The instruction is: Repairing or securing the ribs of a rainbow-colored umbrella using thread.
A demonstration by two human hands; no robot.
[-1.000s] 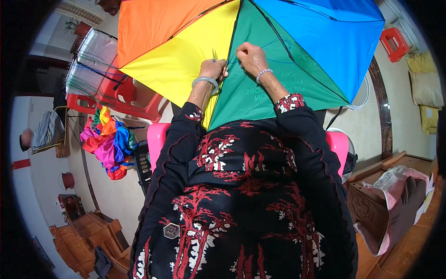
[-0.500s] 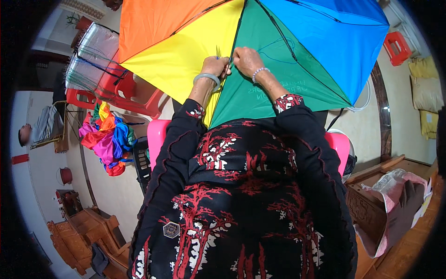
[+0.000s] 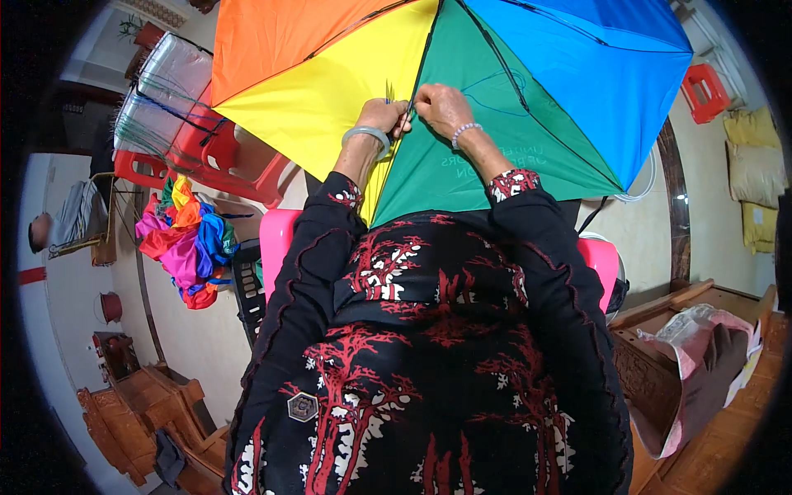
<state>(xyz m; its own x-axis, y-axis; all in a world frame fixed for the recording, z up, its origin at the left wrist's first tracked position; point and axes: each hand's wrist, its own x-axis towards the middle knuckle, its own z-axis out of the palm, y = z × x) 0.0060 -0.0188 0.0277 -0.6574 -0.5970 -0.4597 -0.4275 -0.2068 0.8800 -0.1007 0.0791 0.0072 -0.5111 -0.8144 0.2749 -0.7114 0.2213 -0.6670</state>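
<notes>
An open umbrella (image 3: pixel 483 148) with orange, yellow, green and blue panels spreads in front of me, its underside and dark ribs showing. My left hand (image 3: pixel 383 120) is closed at the rib between the yellow and green panels. From its fist sticks up a small pointed metal tool (image 3: pixel 388 89), perhaps snips; the rest is hidden in the palm. My right hand (image 3: pixel 443 110) is pinched against the same rib, fingertips close to the left ones. What it pinches is too small to make out. A thin blue thread (image 3: pixel 495 78) loops over the green panel beside this hand.
On the left are a pile of folded multicoloured umbrellas (image 3: pixel 190 247), red plastic stools (image 3: pixel 214 161) and a clear-wrapped bundle of umbrella frames (image 3: pixel 169 87). Another red stool (image 3: pixel 705 92) stands far right. Carved wooden furniture (image 3: pixel 652 375) and a pink-and-brown cloth bag (image 3: pixel 701 371) are at lower right.
Both hands stay at the same rib, with only slight finger movement. The view has shifted a little; the umbrella is nearly unmoved.
</notes>
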